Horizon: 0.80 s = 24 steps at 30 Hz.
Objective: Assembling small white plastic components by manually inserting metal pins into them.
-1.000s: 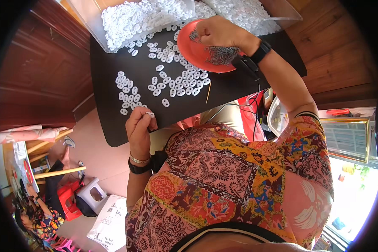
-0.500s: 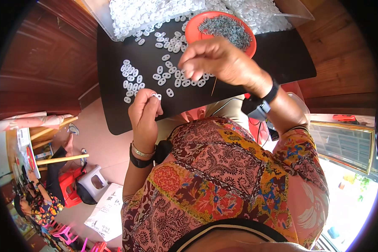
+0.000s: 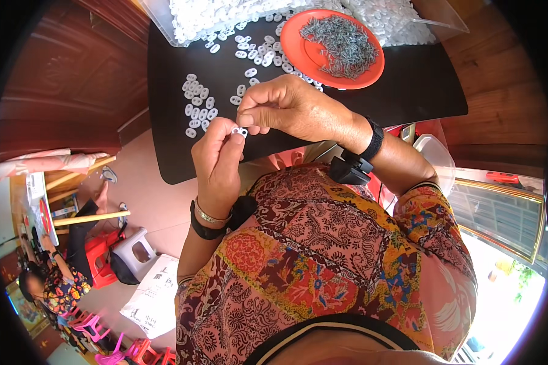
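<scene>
Over the black table, hands flank a white piece.

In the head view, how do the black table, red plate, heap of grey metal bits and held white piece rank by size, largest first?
1. Black table
2. Red plate
3. Heap of grey metal bits
4. White piece in left hand

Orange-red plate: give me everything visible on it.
Round, shallow plate, orange-red, apparently plastic, with a raised rim. A loose heap of small grey screw-like pieces, apparently metal, covers much of it; the plate's left side is bare. It sits face up on the black table, toward the far side, white two-hole pieces beside its left edge, contact unclear. Neither the left hand nor the right hand touches it.
</scene>
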### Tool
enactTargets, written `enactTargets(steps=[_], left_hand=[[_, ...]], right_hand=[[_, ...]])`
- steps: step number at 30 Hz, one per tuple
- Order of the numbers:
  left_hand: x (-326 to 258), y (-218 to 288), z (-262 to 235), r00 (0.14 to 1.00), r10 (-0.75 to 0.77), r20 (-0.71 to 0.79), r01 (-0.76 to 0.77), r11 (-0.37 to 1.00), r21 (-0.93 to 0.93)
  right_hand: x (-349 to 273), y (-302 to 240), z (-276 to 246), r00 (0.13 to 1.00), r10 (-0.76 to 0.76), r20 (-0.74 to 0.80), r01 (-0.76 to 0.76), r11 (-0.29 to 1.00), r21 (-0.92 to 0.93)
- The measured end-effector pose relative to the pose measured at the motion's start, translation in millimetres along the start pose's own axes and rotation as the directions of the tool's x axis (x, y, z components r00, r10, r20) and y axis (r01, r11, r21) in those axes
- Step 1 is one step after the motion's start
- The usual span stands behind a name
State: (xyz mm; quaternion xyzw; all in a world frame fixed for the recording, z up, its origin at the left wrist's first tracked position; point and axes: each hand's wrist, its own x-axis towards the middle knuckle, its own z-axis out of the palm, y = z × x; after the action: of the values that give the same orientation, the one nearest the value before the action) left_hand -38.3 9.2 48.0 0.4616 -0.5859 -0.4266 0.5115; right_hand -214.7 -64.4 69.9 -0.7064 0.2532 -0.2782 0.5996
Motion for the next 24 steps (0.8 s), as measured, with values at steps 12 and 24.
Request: enactTargets(steps=[12, 24], left_hand=[[-3.0, -0.3, -2.0, 0.998, -0.039, 0.043, 0.035, 0.996, 0.085], [-7.9, -5.3, -1.5, 0.994, -0.085, 0.062, 0.083, 0.996, 0.042]], right_hand=[[-0.5, -3.4, -0.6, 0.991, -0.135, -0.023, 0.121, 0.942, -0.312], [-3.8, 1.4, 9.2, 0.974, -0.227, 0.005, 0.198, 0.839, -0.507]])
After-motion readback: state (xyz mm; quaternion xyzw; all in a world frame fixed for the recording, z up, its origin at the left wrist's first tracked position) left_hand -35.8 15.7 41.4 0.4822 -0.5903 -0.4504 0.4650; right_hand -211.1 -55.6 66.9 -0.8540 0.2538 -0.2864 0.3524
